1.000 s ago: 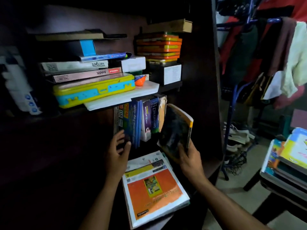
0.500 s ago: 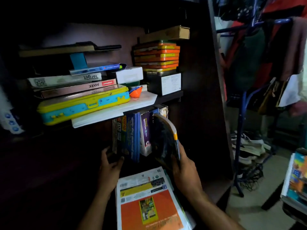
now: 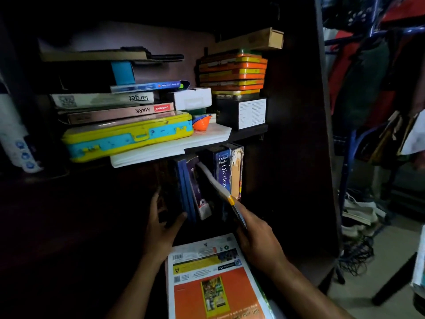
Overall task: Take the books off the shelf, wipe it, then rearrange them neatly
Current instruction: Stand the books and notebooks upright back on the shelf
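Since a second ago the dark book (image 3: 226, 199) in the right hand (image 3: 257, 245) has swung from out in front of the row to edge-on, and it's now sliding in just left of the Oxford dictionary (image 3: 222, 171); the left hand (image 3: 161, 226) has also crept in closer to the blue books (image 3: 184, 192).

So my read is we're in the rearranging bit, standing books back up on the lower shelf under the shelf board (image 3: 248, 131); whether the wipe is done I can't tell, too dark down there.

Fingers: right-hand fingers are curled round the bottom of the dark book, thumb side up top, firm hold; it leans left at the top, not upright yet. Left-hand fingers are spread fairly wide and pressed on the outer face of the row left of the dictionary, thumb touching the blue books, bracing rather than gripping as far as I can see.

Next move probably needs the left hand to keep the row from flopping while the right pushes the book in and tips it straight; the gap looks tight, so go slow.

An orange-covered book (image 3: 216, 288) lies flat in front of the dictionary, likely next in line.
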